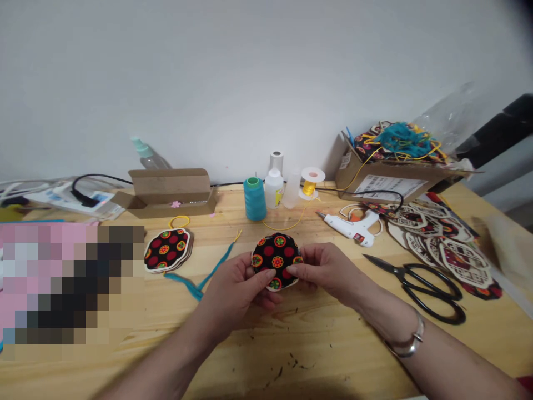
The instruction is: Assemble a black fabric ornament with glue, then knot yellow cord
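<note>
Your left hand (233, 294) and right hand (328, 272) sit at lower centre of the frame, both closed on a scalloped fabric disc (277, 261). The disc is black with red dots and orange-and-green rosettes, and a pale rim shows along its lower edge. It is held level with the bench (250, 355), clear of the surface, just above centre of the frame.

Left grip: the thumb presses the disc's lower-left face, and the fingers pass behind it. Right grip: the thumb and forefinger pinch the right edge, and the other fingers curl beneath. The two grips are close together, with the disc between them. A metal bangle (410, 341) circles your right wrist.

Left of your hands, a stack of matching discs (167, 250) lies on the bench, with a teal tassel (208, 276) just beside it. Beyond your hands stand a teal thread cone (255, 199) and a yellow thread spool (308, 186). To the right lie a white hot glue gun (347, 226), black-handled scissors (433, 291) and a pile of patterned cutouts (441, 244). A pixelated block hides the lower-left area.
</note>
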A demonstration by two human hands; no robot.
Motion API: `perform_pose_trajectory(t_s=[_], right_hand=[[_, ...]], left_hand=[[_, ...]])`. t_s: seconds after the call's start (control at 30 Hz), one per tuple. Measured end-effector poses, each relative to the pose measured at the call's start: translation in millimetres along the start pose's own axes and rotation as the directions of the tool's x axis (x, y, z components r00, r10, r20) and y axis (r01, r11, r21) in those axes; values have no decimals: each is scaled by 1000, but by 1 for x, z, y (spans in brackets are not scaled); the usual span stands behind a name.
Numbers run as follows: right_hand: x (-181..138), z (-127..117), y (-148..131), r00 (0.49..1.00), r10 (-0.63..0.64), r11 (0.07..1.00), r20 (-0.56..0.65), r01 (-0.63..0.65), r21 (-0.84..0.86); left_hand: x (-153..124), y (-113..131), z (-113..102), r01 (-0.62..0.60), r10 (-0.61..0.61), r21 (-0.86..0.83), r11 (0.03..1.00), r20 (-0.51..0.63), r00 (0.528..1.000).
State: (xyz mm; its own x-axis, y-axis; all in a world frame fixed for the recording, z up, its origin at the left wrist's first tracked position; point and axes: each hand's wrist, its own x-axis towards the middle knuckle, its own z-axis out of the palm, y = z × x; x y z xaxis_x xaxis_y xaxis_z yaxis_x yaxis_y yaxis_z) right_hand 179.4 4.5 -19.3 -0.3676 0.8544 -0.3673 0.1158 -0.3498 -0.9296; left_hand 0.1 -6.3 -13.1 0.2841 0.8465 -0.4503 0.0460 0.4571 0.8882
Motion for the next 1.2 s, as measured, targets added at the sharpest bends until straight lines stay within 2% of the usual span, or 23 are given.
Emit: perform_pose_trajectory(t_s=[0.4,0.97,1.2], right_hand=[[0,-2,0,1000,20,1000,2,-20,-22],[-2,-2,-3,999,-34,999,25,34,-4],[-1,0,-4,996,40,998,-84,-36,49]], left_hand=[[-2,2,0,-4,4,5,1000,8,1000],[-2,2,0,-33,33,24,999,-3,999],[-2,0,0,-39,38,29,999,20,999]])
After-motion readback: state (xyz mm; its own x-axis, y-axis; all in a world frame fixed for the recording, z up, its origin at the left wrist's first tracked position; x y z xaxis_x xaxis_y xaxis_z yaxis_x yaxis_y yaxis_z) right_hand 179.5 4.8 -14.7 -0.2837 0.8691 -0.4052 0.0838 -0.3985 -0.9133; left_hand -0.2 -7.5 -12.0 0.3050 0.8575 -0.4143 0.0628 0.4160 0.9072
